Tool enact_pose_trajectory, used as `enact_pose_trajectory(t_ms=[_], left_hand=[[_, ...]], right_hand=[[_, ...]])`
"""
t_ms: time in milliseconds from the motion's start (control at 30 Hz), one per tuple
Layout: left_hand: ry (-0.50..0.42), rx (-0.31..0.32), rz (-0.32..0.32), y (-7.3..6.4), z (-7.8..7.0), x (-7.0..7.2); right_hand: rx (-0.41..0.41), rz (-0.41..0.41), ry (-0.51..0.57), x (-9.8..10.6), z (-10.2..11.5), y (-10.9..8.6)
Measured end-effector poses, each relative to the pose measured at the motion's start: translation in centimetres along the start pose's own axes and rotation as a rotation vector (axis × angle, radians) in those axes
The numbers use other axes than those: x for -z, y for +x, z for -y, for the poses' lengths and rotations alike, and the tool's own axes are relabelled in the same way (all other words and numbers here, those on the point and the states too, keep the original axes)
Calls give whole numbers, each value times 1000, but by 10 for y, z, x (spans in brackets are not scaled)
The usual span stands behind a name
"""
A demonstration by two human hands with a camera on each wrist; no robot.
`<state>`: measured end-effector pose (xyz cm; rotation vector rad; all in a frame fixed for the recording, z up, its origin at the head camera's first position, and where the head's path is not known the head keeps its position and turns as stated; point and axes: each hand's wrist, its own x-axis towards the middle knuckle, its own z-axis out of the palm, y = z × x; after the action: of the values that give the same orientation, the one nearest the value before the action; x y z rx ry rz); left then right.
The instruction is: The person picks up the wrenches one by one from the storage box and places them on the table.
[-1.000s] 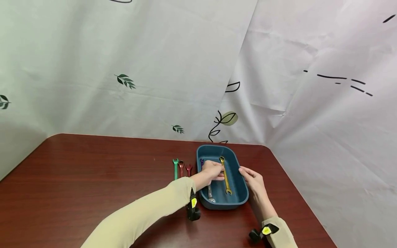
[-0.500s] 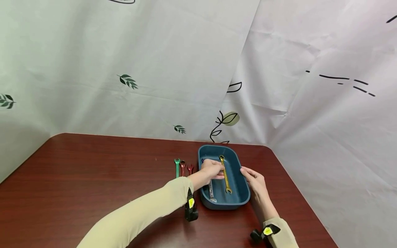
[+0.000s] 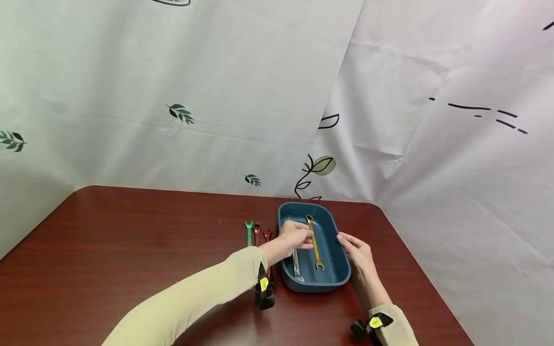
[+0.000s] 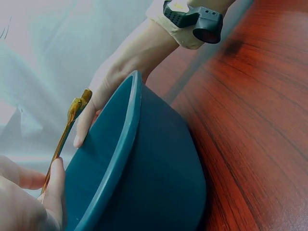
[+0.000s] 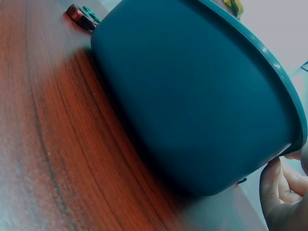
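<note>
My left hand point(image 3: 295, 236) reaches over a blue plastic bin point(image 3: 315, 288) and pinches a yellow combination wrench point(image 3: 316, 251) between thumb and fingers. In the left wrist view the yellow wrench point(image 4: 61, 139) slants upward from the fingertips, one end above the rim. At the bin's right side, my right hand point(image 3: 358, 254) grips the rim; the right wrist view shows its thumb and fingers point(image 5: 272, 179) at the bin's edge. A silver wrench point(image 3: 296, 268) lies in the bin, partly covered by the left hand.
Left of the bin a green wrench point(image 3: 248, 232), a red wrench point(image 3: 257, 233) and a dark red wrench point(image 3: 268, 235) lie side by side on the brown table point(image 3: 143, 230), partly behind the left arm. A white patterned cloth point(image 3: 242, 96) hangs behind the table.
The head view has shifted a little, so the scene sits slightly further right. A purple wrench end visible in the bin earlier is now hidden behind the left hand. Both hands keep their hold.
</note>
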<state>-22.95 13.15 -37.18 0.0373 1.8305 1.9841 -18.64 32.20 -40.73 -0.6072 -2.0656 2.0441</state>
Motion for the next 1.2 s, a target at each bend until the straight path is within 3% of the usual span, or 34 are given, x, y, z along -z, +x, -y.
enact_pose_trajectory(t_ms=[433, 867, 1200], left_hand=[[-17, 16, 12, -3, -7, 8], [-23, -27, 28, -9, -3, 24], [-58, -20, 25, -12, 1, 36]], right_hand=[[-13, 21, -30, 1, 1, 0], [-14, 28, -17, 1, 2, -1], [5, 31, -31, 2, 1, -2]])
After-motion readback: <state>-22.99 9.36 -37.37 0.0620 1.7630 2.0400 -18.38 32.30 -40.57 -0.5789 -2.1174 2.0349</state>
